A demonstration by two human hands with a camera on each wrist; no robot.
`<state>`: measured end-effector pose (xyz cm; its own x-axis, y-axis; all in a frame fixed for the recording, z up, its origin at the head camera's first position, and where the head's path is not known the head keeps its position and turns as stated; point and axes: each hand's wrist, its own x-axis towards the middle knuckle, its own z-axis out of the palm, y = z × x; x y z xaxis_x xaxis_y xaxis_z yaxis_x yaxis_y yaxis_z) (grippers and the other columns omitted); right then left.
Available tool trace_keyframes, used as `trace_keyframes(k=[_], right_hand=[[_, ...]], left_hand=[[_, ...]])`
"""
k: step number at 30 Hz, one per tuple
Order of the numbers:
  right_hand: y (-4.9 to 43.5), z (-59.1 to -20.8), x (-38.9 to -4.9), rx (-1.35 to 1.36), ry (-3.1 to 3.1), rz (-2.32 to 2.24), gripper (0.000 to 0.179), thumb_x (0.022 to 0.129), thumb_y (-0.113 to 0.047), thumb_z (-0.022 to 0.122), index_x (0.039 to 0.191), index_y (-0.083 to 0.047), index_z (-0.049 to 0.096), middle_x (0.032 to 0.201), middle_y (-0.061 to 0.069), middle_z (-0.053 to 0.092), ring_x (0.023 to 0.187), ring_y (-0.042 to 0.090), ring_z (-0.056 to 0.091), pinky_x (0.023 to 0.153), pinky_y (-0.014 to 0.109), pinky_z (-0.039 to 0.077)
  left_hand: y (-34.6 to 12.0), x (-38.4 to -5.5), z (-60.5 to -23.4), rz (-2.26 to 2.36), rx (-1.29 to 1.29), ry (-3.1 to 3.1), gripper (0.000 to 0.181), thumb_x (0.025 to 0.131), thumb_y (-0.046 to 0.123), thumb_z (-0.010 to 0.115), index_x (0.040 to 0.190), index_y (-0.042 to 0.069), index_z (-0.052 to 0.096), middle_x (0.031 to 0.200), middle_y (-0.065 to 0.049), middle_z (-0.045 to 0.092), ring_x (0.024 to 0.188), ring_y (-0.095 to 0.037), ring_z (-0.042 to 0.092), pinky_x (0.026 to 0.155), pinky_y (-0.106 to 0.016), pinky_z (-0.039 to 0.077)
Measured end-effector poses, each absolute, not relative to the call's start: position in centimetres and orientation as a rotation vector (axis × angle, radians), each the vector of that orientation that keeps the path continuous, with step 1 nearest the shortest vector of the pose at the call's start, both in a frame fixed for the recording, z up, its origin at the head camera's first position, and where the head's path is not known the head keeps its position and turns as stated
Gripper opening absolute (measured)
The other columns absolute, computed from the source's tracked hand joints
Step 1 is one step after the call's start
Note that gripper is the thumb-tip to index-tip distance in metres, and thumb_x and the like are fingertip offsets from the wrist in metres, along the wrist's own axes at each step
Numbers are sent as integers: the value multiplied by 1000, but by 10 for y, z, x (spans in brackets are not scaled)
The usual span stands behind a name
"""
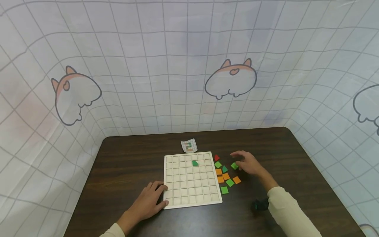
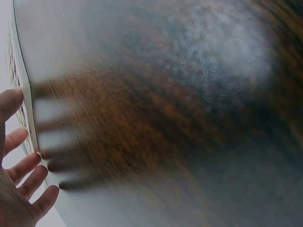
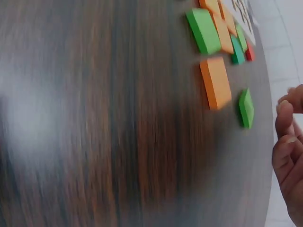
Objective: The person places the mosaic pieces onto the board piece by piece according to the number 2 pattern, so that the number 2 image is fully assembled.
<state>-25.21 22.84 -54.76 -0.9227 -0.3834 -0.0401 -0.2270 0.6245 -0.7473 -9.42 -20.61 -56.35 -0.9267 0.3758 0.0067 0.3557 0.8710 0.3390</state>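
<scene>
A white gridded board (image 1: pixel 190 186) lies on the dark wooden table, with one dark green quarter-round piece (image 1: pixel 195 163) in an upper cell. My left hand (image 1: pixel 150 199) rests at the board's left side, thumb by the near corner and spread fingertips along the edge, as the left wrist view also shows. Beyond the loose pieces, my right hand (image 1: pixel 248 163) hovers with loosely bent fingers near a light green square tile (image 1: pixel 234 166). That green tile (image 3: pixel 246 108) lies on the table apart from the fingers in the right wrist view, and no piece shows in the hand (image 3: pixel 289 151).
Right of the board lie several orange square tiles (image 1: pixel 236 180), more light green tiles (image 1: pixel 224 190), a dark green piece (image 1: pixel 224 169) and a red piece (image 1: pixel 217 157). A patterned paper card (image 1: pixel 189 145) sits behind the board. A black object (image 1: pixel 260 204) is beside the right sleeve.
</scene>
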Motion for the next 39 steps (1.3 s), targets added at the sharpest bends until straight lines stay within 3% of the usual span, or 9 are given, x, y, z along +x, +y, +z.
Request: trace_keyframes(k=[8,15,23,29,39], right_hand=[[242,-556,-256,-596,2645,-1005,39,93,0,64,132,-2,62,130,26,48,64,15,53,61,28,47],[242,-562,-257,-601,2697,-924,36,91,-12,74,126,-7,69,123,19,53,98,26,52,80,39,43],[240,-567,-257,-549,2734,-922,40,89,-17,77,127,-7,69,117,16,54,88,22,49,76,36,41],[239,-569,-255,-525,2750,-909,51,88,-23,79,133,-5,65,114,15,54,94,23,50,81,38,43],[242,-573,-255,-527,2784,-950,38,87,-22,79,122,-7,73,112,13,56,95,23,52,81,39,44]], left_hand=[[-208,-96,-563,509,577,2988,46,92,42,71,129,17,59,136,-9,54,119,-30,53,93,-53,47],[-207,-97,-564,489,571,2991,46,93,42,71,130,17,59,136,-9,54,119,-30,53,93,-53,47],[-207,-97,-566,488,574,2984,46,93,42,70,130,17,58,136,-9,54,119,-29,53,92,-52,47],[-207,-95,-565,499,584,2983,46,93,41,70,130,17,58,136,-9,53,119,-29,52,92,-52,47],[-206,-94,-565,494,583,2987,46,93,41,71,130,17,59,135,-9,53,119,-29,52,92,-52,47]])
